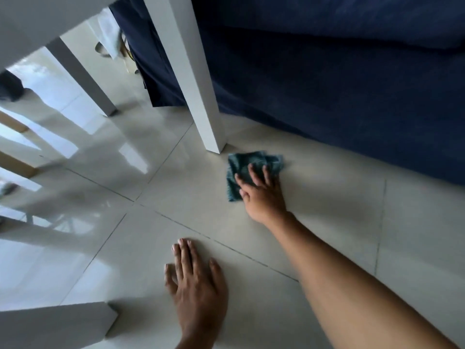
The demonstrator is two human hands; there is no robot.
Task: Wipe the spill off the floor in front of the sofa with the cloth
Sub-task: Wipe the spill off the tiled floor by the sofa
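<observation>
A crumpled teal cloth [242, 167] lies on the pale tiled floor [327, 202] just in front of the dark blue sofa [339, 84]. My right hand [261, 192] presses flat on the cloth, fingers spread over its near half, arm stretched out from the lower right. My left hand [196, 280] rests palm down on the bare tiles nearer to me, fingers apart, holding nothing. No spill is visible on the glossy floor around the cloth.
A white table leg [198, 96] stands on the floor right beside the cloth's far left corner. A second white leg [85, 79] is further left, and a white table part [55, 326] fills the lower left. Bright reflections cover the tiles at left.
</observation>
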